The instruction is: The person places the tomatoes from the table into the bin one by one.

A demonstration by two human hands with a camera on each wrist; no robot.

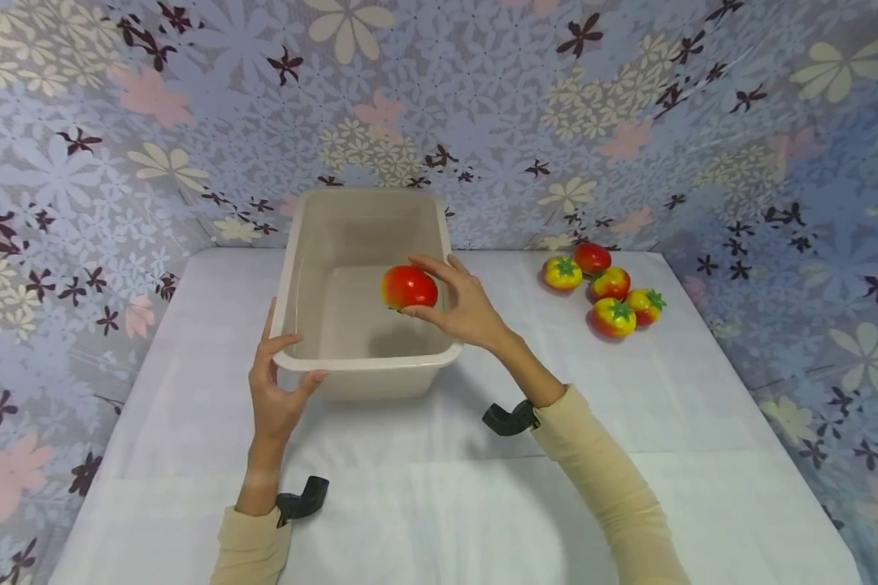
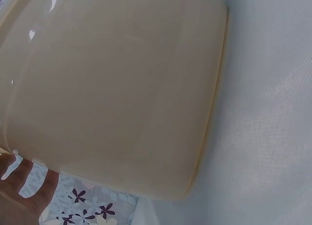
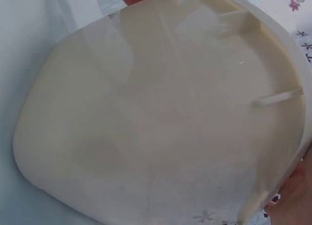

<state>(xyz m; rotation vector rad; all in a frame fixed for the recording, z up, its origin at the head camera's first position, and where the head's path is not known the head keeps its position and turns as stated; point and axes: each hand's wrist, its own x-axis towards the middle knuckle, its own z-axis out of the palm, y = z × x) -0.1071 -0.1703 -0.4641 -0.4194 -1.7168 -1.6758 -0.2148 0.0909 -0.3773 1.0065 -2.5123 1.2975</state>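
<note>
A beige plastic bin (image 1: pixel 380 362) stands on the white-covered table, its open top facing up. My left hand (image 1: pixel 274 398) grips its near left corner, with fingers at the rim and the thumb against the front. Over the bin's opening, my right hand (image 1: pixel 464 305) holds a shiny red-and-yellow tomato (image 1: pixel 410 287) between thumb and fingers. In the left wrist view the bin's outer wall (image 2: pixel 112 88) covers most of the picture, and my fingers (image 2: pixel 41 191) show at lower left. The outer wall (image 3: pixel 156 103) also fills the right wrist view, where the tomato is hidden.
Several more red-and-yellow tomatoes (image 1: pixel 613 318), most with green leafy tops showing, lie grouped at the table's back right. Flower-patterned cloth (image 1: pixel 497 122) rises behind and beside the white table (image 1: pixel 424 520). Black wrist mounts (image 1: pixel 510 418) stick out from both forearms.
</note>
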